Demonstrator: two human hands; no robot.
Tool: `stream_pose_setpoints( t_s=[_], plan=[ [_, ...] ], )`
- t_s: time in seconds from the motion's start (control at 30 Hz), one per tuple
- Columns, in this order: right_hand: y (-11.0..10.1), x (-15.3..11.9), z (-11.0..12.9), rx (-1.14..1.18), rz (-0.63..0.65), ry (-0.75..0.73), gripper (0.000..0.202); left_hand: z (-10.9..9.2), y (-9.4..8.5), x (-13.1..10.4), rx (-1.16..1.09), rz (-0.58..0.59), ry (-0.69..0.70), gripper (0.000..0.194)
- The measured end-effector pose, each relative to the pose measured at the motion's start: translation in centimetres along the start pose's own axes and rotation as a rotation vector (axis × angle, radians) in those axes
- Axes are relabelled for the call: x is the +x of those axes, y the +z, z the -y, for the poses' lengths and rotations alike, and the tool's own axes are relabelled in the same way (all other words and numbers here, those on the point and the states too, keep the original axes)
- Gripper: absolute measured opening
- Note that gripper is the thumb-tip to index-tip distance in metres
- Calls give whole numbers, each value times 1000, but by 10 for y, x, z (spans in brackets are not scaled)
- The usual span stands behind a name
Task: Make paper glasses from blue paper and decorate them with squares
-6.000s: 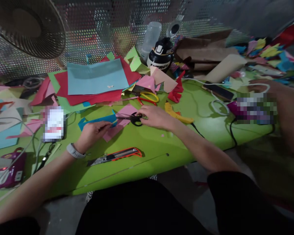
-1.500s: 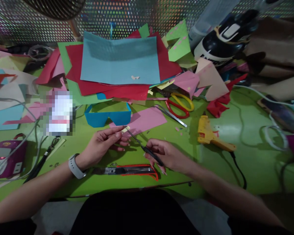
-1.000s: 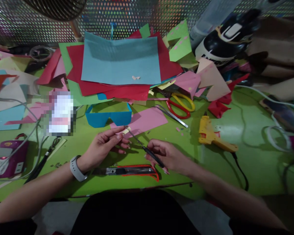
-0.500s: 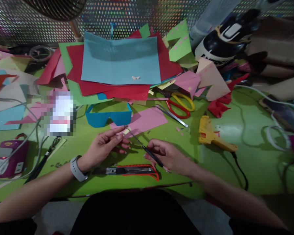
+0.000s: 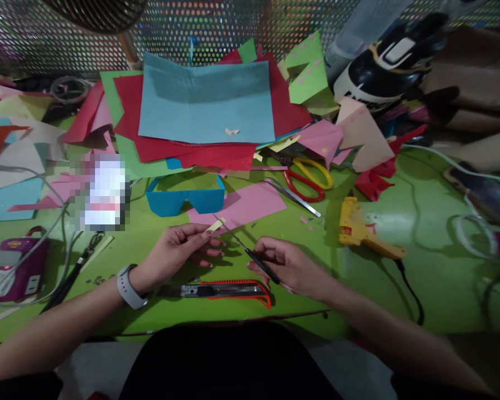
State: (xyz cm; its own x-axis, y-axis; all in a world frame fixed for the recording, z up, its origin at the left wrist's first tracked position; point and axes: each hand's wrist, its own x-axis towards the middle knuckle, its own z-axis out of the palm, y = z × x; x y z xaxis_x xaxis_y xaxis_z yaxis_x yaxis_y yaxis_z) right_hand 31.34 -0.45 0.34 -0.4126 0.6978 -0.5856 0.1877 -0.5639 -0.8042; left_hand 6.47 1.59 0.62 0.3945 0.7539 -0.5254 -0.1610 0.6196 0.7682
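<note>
Between the thumb and forefinger of my left hand [image 5: 187, 244] is a small strip of pale yellow paper [image 5: 215, 226]. My right hand [image 5: 281, 264] is closed around the black handles of a small pair of scissors [image 5: 258, 263]. Their thin blades point up and left, and reach the end of the strip. Just beyond my left hand stand blue paper glasses [image 5: 185, 201], beside a flat piece of pink paper [image 5: 250, 205]. An orange utility knife [image 5: 229, 289] lies on the table nearer to me than both hands.
A yellow glue gun [image 5: 364, 228] with a black cord rests at the right. Tweezers [image 5: 295, 199] and red-and-yellow-handled scissors [image 5: 306, 180] lie behind my right hand. Coloured paper sheets [image 5: 206, 105] are stacked at the back. A purple device [image 5: 20, 272] sits at the left.
My left hand has drawn back slightly, with the forefinger now bent, and more of the yellow strip shows. The scissors stay close to the strip in my right hand.
</note>
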Motion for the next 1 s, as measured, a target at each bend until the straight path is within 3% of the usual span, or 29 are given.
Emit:
stream_pose_setpoints(
  t_s=[0.43, 0.8, 1.0],
  plan=[
    [-2, -2, 6, -8, -6, 24, 47, -1, -1, 1, -49, 10, -22, 29],
    [-2, -8, 20, -78, 28, 132, 55, 2, -4, 3, -33, -26, 96, 45],
    [0, -6, 15, -59, 60, 122, 53, 3, -3, 3, -60, -5, 97, 38]
  ],
)
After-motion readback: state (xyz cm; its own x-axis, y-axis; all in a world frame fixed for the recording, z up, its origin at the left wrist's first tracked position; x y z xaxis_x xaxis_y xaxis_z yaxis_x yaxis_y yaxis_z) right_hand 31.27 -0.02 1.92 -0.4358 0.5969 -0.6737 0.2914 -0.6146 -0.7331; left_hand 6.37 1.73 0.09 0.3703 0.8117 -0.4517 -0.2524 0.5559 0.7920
